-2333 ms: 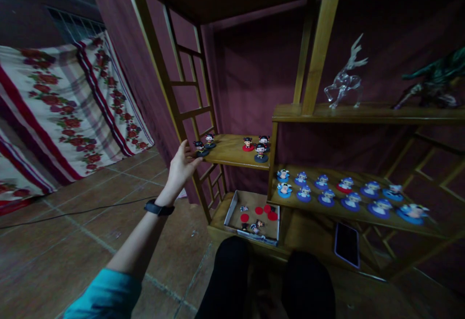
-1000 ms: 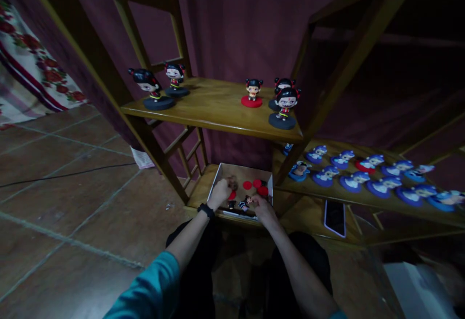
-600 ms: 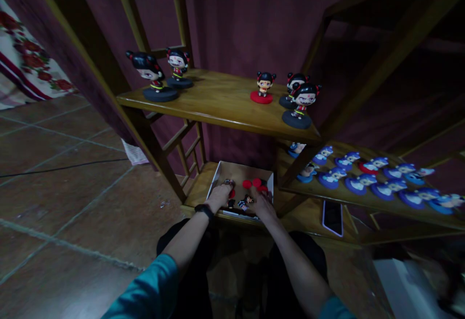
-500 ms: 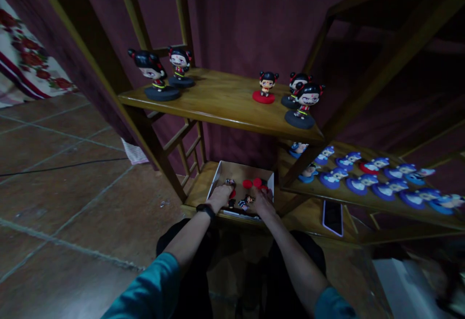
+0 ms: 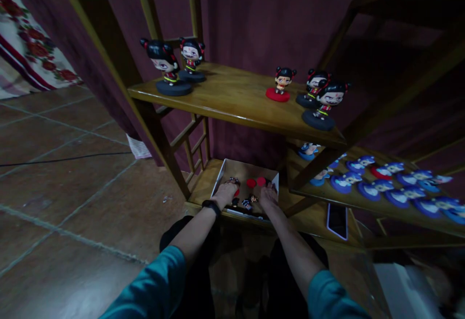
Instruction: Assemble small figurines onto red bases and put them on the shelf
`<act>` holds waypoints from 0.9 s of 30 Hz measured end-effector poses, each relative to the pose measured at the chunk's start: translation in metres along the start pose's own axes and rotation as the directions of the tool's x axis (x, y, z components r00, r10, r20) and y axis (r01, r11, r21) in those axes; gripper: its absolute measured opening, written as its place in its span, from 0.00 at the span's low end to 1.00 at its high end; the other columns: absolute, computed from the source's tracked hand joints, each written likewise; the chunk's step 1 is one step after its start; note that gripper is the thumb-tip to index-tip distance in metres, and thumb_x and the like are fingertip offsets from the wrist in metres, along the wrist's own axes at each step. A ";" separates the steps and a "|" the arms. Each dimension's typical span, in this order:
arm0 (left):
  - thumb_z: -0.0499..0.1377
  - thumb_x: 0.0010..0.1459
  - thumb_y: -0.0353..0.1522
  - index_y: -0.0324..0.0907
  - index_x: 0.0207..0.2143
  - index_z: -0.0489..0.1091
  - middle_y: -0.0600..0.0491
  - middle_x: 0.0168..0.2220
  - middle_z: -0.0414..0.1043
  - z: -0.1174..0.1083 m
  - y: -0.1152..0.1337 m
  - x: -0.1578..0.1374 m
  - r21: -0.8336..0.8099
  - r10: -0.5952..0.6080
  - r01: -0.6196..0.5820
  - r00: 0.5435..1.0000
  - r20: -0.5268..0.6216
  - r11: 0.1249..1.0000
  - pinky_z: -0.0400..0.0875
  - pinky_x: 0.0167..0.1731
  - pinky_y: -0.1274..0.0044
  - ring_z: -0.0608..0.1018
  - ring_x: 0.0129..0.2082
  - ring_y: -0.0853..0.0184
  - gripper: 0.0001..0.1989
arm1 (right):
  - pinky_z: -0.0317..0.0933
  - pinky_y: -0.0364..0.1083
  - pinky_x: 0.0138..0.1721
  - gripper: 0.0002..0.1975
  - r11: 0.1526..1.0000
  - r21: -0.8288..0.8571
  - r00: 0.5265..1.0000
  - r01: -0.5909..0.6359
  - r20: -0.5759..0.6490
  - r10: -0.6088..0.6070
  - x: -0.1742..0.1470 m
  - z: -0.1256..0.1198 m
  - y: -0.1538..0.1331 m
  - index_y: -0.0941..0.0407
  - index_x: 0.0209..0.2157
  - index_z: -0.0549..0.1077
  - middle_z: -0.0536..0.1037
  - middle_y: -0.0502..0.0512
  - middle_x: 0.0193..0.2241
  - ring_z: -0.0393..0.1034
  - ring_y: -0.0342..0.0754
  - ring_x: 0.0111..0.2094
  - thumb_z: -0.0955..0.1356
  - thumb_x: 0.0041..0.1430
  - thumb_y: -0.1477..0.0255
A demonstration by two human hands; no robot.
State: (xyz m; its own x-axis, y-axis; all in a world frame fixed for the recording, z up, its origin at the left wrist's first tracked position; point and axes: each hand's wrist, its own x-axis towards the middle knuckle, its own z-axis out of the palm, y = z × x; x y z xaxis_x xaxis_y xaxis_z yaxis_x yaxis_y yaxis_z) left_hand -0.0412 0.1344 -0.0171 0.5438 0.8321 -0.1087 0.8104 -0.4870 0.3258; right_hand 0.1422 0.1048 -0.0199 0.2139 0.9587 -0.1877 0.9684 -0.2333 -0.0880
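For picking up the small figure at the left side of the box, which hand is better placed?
Probably the left hand: its fingertips are right at that figure. The right hand is on the opposite side of the box, near its right wall.

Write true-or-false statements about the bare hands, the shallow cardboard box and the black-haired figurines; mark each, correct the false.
1. The bare left hand and bare right hand are both in the shallow, white-edged cardboard box. True.
2. The black wristband is on the right wrist. False: the black wristband is on the left wrist.
3. Round red discs lie inside the box. True.
4. Every black-haired figurine has a red base. False: one black-haired figurine has a red base; four others on the wooden shelf have dark grey bases.
5. The dark-screened, purple-edged phone lies right of the box. True.
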 end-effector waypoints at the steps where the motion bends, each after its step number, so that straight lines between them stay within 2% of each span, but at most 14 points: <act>1: 0.59 0.48 0.26 0.38 0.44 0.68 0.38 0.44 0.69 0.001 -0.001 0.001 -0.012 -0.012 0.013 1.000 0.009 1.000 0.63 0.46 0.71 0.72 0.46 0.55 0.18 | 0.55 0.47 0.45 0.19 1.000 -0.004 1.000 -0.016 -0.009 0.016 0.000 0.001 0.000 0.60 0.49 0.65 0.65 0.68 0.48 0.63 0.53 0.48 0.59 0.55 0.79; 5: 0.56 0.53 0.31 0.37 0.39 0.70 0.39 0.39 0.71 0.004 -0.007 0.003 -0.105 -0.102 0.107 0.994 0.046 0.989 0.63 0.46 0.72 0.73 0.43 0.57 0.11 | 0.57 0.46 0.44 0.21 0.999 -0.017 0.998 -0.039 -0.045 0.038 -0.003 0.003 -0.001 0.60 0.50 0.63 0.66 0.66 0.47 0.64 0.52 0.47 0.59 0.54 0.80; 10: 0.52 0.56 0.32 0.36 0.37 0.70 0.38 0.37 0.71 0.007 -0.013 0.004 -0.198 -0.145 0.141 0.989 -0.008 0.970 0.62 0.46 0.72 0.74 0.42 0.57 0.11 | 0.59 0.45 0.41 0.19 0.998 -0.029 0.995 -0.064 -0.077 0.061 -0.004 0.004 -0.002 0.57 0.49 0.64 0.65 0.64 0.46 0.64 0.51 0.46 0.60 0.54 0.78; 15: 0.52 0.55 0.28 0.36 0.35 0.71 0.39 0.33 0.72 0.003 -0.016 0.007 -0.227 -0.171 0.163 0.985 -0.014 0.960 0.64 0.42 0.74 0.75 0.38 0.60 0.10 | 0.60 0.46 0.37 0.18 0.994 -0.051 0.995 -0.097 -0.017 0.096 -0.001 0.002 -0.007 0.60 0.48 0.65 0.67 0.66 0.44 0.66 0.51 0.43 0.57 0.57 0.79; 18: 0.50 0.55 0.25 0.37 0.37 0.71 0.43 0.33 0.73 -0.001 -0.016 0.009 -0.228 -0.199 0.198 0.980 0.017 0.953 0.64 0.40 0.77 0.75 0.37 0.63 0.12 | 0.60 0.46 0.37 0.17 0.995 -0.029 0.994 -0.093 0.048 0.094 -0.002 0.002 -0.007 0.61 0.46 0.67 0.66 0.67 0.45 0.67 0.53 0.43 0.62 0.54 0.76; 22: 0.49 0.56 0.26 0.37 0.39 0.71 0.44 0.33 0.74 -0.003 -0.017 0.008 -0.207 -0.221 0.224 0.975 0.037 0.952 0.64 0.39 0.78 0.75 0.36 0.65 0.13 | 0.60 0.46 0.40 0.22 0.992 0.122 0.998 -0.025 0.068 0.017 -0.001 0.001 0.001 0.61 0.43 0.70 0.67 0.67 0.46 0.66 0.55 0.44 0.69 0.47 0.66; 25: 0.50 0.56 0.27 0.36 0.42 0.70 0.42 0.36 0.74 -0.003 -0.017 0.006 -0.174 -0.191 0.193 0.981 0.026 0.966 0.64 0.39 0.77 0.75 0.38 0.64 0.14 | 0.60 0.44 0.39 0.15 0.952 0.305 0.999 -0.020 0.054 0.004 0.002 0.002 0.007 0.56 0.40 0.73 0.73 0.61 0.40 0.68 0.52 0.42 0.67 0.48 0.68; 27: 0.51 0.55 0.28 0.36 0.44 0.69 0.42 0.38 0.73 -0.003 -0.017 0.005 -0.161 -0.165 0.164 0.986 0.006 0.973 0.64 0.40 0.76 0.75 0.39 0.63 0.15 | 0.62 0.43 0.35 0.11 0.864 0.502 0.997 -0.049 0.074 0.013 0.005 0.004 0.009 0.54 0.37 0.74 0.75 0.56 0.33 0.70 0.49 0.36 0.66 0.49 0.72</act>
State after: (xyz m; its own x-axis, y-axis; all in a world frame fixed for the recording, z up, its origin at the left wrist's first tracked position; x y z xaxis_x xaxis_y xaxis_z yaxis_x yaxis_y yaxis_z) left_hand -0.0528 0.1473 -0.0207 0.4039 0.8994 -0.1671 0.8426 -0.2947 0.4507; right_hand 0.1516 0.1064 -0.0256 0.2167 0.9407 -0.2609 0.7617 -0.3301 -0.5576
